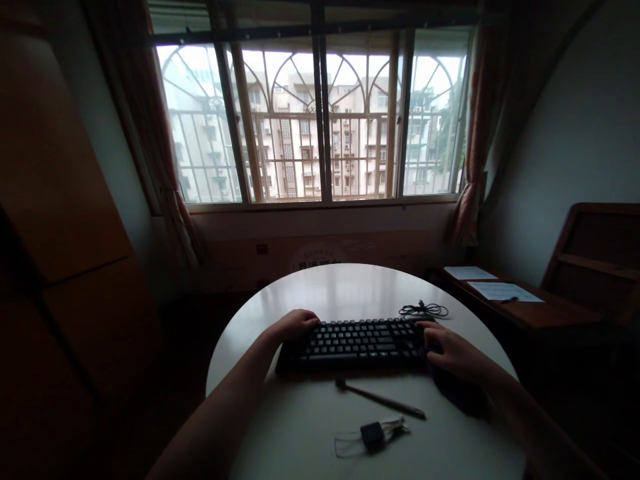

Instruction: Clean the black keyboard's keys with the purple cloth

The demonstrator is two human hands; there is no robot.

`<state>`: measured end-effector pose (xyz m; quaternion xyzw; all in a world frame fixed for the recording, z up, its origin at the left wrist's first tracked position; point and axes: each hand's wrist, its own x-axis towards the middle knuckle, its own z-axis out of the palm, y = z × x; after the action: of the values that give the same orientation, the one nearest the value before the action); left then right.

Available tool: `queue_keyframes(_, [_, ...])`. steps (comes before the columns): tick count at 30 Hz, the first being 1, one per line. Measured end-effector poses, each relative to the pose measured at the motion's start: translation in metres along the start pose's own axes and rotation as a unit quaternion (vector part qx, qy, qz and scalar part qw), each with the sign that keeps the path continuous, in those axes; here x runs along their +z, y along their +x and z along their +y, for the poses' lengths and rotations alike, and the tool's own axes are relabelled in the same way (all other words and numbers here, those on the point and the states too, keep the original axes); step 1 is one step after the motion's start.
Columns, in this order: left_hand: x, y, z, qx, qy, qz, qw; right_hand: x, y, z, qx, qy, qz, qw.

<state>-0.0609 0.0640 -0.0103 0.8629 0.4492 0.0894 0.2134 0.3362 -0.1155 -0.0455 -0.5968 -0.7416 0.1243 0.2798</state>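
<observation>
A black keyboard (pixel 360 343) lies across the middle of a round white table (pixel 310 427). My left hand (pixel 293 325) curls over the keyboard's left end, fingers bent onto its top corner. My right hand (pixel 450 350) grips the keyboard's right end, fingers wrapped over the edge. A thin brush-like stick (pixel 383 399) lies just in front of the keyboard. Nearer to me sits a small black tool with a wire loop (pixel 373 435). A coiled black cable (pixel 424 309) rests behind the keyboard's right corner.
A barred window (pixel 320 120) with curtains fills the far wall. A wooden side desk (pixel 520 303) with paper sheets (pixel 505 291) stands at the right. A tall dark wooden cabinet (pixel 55 233) lines the left side. A dark cloth (pixel 460 393) lies under my right wrist.
</observation>
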Motion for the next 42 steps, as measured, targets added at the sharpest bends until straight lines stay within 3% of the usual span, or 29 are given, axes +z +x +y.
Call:
queue_keyframes(6, [0.0,0.001,0.0,0.002,0.012,0.005,1.0,0.001,0.002,0.003,0.004,0.002,0.014,1.0])
queue_keyframes(14, [0.0,-0.002,0.003,-0.01,0.001,0.0,1.0,-0.001,0.0,0.013,-0.006,0.04,-0.028,0.999])
queue_keyframes(30, [0.0,0.0,-0.001,0.001,0.005,0.002,1.0,-0.004,-0.003,0.017,-0.012,0.053,-0.052,0.997])
queue_keyframes(42, [0.0,0.0,-0.001,-0.009,-0.003,-0.006,1.0,-0.015,-0.008,0.026,0.003,0.147,-0.046,0.988])
